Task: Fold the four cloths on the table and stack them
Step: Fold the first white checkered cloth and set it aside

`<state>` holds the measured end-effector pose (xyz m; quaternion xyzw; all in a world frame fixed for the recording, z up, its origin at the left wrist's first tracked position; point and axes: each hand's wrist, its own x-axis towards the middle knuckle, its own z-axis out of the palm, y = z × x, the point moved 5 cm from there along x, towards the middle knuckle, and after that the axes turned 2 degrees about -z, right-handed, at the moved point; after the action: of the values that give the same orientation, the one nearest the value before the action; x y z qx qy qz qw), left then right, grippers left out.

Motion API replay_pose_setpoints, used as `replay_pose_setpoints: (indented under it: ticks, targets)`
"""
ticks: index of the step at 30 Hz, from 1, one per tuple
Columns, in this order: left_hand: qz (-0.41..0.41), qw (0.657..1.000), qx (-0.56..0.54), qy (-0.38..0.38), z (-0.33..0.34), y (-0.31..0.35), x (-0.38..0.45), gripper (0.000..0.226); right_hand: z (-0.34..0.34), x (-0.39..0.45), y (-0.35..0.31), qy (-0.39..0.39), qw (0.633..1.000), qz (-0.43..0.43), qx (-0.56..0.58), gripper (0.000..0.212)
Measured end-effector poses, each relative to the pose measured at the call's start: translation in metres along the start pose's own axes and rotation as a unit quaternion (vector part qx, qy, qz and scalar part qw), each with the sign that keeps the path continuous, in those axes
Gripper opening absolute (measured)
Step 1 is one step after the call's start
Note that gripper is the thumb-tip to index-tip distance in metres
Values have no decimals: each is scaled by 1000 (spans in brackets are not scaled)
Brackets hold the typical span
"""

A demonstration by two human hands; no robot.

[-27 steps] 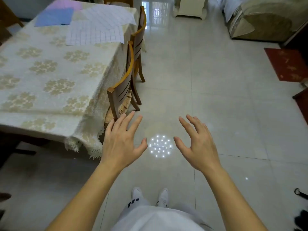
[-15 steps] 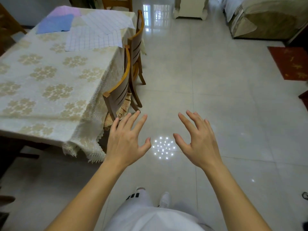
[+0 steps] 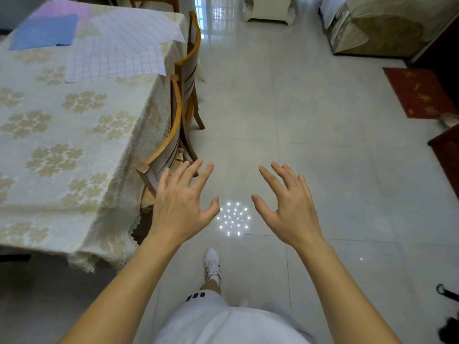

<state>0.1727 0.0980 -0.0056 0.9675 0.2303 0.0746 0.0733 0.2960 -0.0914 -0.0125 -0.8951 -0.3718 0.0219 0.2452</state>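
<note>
Left hand and right hand both empty, fingers spread, over tiled floor. Four cloths at table's far end: pink, blue, striped, checked, overlapping. Two wooden chairs tucked along right edge.

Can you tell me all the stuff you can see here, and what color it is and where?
cloths: four; pink, blue, two white checked; far end of table, overlapping
table: one, cream cloth with gold flowers, left
chairs: two, wooden, along the table's right side
rug: one, red, floor at right
sofa: one, beige, top right
shoe: one in view, white, bottom centre
left hand: fingers spread, empty
right hand: fingers spread, empty
</note>
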Motion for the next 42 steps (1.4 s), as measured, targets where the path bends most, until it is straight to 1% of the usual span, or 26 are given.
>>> replay_pose_setpoints:
  ticks: [4, 10, 15, 20, 29, 33, 38, 42]
  targets:
    - [11, 1000, -16, 8, 1, -20, 54, 72, 12, 48, -6, -11, 1000, 15, -1, 61]
    - [36, 999, -17, -5, 2, -51, 126, 73, 22, 118, -16, 15, 999, 36, -2, 60]
    - [57, 998, -5, -8, 2, -69, 173, 73, 32, 153, -16, 3, 999, 51, -11, 61]
    - [53, 998, -16, -5, 4, -73, 211, 70, 33, 185, -5, 10, 998, 56, -11, 60]
    - [57, 998, -10, -12, 23, -44, 289, 70, 27, 252, 45, 19, 998, 57, -2, 59]
    - [48, 999, -7, -10, 31, -24, 333, 70, 17, 295, 76, 9, 999, 47, -2, 59]
    - [33, 999, -14, -3, 38, 12, 391, 69, -5, 353, 118, 9, 1000, 21, -2, 57]
    - [25, 999, -19, -14, 50, 46, 430, 70, -16, 392, 149, -3, 1000, 3, -5, 57]
